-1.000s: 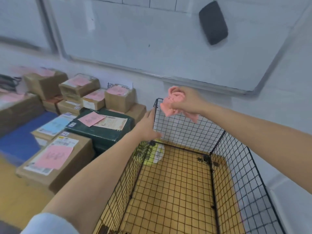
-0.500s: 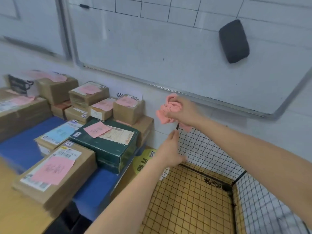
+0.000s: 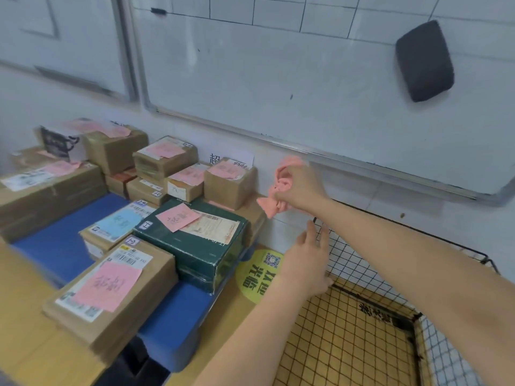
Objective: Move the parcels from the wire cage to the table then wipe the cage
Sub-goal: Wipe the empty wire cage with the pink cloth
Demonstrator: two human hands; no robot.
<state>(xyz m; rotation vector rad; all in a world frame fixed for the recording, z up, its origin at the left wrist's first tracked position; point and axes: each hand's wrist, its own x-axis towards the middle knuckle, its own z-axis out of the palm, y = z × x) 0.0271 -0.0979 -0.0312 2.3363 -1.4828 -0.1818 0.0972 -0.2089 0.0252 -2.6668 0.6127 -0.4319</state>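
Parcels (image 3: 111,296): we are finding them sitting on the blue-topped table (image 3: 64,246), left of the wire cage (image 3: 359,263). They are brown taped cardboard boxes, most carrying pink paper notes and printed labels, plus one dark green box (image 3: 195,252) with scuffed edges. The far-left ones are blurring out, and the handwriting is proving unreadable to us.
Wire cage: we are seeing only its back wall, part of its right wall and its floor grid. It is thin black wire in small squares, lying over a yellowish surface, and the near side is running out of the picture.
Right hand (image 3: 299,188): we are noting it clenching a crumpled pink cloth (image 3: 284,174) above the cage's back-left corner, fingertips hiding in the folds.
Left hand (image 3: 306,263): fingers are reaching up straight and slightly spread before that corner's mesh; whether they are touching the wire we are unable to tell
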